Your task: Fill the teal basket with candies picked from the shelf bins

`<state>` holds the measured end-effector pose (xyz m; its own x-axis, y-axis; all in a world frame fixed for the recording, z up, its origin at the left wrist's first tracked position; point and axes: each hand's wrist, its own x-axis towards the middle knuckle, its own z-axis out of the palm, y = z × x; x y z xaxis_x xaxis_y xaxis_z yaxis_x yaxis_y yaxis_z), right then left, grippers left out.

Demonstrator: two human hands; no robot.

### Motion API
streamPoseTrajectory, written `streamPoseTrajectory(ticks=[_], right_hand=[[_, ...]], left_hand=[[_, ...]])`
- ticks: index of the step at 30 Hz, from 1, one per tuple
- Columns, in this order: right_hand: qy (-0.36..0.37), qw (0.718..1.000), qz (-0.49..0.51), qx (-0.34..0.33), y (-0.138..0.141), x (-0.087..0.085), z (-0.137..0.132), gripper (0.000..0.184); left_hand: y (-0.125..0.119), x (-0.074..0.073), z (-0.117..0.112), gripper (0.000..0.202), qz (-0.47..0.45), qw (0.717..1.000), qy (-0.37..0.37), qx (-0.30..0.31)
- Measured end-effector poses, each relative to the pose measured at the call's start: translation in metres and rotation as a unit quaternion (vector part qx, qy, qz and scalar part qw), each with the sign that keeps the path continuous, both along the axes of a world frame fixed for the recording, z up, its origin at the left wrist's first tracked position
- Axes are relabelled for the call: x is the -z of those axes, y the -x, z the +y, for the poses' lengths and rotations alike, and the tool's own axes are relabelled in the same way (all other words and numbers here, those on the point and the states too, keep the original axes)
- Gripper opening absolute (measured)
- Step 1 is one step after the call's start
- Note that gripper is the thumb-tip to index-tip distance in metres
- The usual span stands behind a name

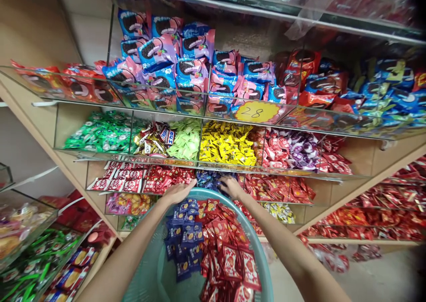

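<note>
A teal plastic basket [268, 266] sits below my arms, holding dark blue packets [186, 233] on its left side and red packets [229, 257] on its right. My left hand [178, 192] is at the basket's far left rim, fingers stretched toward the low shelf and nothing visible in them. My right hand [232, 187] reaches over the far rim into a shelf compartment of dark blue packets [209, 178]. Its fingers are bent and apart at those packets; no packet shows clearly in its grasp.
Glass-fronted shelves [166, 160] hold green, yellow [228, 144], purple and red sweets. Above are blue-and-pink cookie packs [159, 53] and a yellow price tag [257, 111]. Red packets [372, 204] fill slanted shelves at right; another display [40, 262] stands at lower left.
</note>
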<state>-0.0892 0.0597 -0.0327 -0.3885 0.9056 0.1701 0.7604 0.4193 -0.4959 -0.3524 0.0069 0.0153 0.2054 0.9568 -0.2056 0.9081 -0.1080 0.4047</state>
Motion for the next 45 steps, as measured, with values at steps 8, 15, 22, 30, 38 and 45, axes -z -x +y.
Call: streamPoseTrajectory(ticks=[8,15,22,30,38,45], right_hand=[[0.081,0.947,0.293,0.1,-0.005,-0.013,-0.022,0.031],[0.287,0.81,0.51,0.039,0.023,-0.04,-0.066,0.028],[0.322,0.782,0.533,-0.006,0.045,-0.053,-0.084,0.032],[0.413,0.69,0.594,0.001,0.056,-0.044,-0.094,0.029],[0.448,0.696,0.558,-0.059,0.067,-0.041,-0.108,0.03],[0.478,0.732,0.48,-0.073,0.068,-0.043,-0.119,0.037]], left_hand=[[0.0,0.001,0.001,0.081,-0.004,1.0,0.002,-0.009],[-0.001,0.002,0.001,0.083,0.0,1.0,0.007,-0.017],[0.001,0.004,0.003,0.086,-0.005,1.0,0.002,-0.006],[0.001,0.007,0.005,0.087,0.007,1.0,0.003,-0.005],[0.002,0.008,0.004,0.088,0.011,1.0,-0.002,0.006],[0.001,0.006,0.003,0.087,0.01,1.0,-0.006,0.005]])
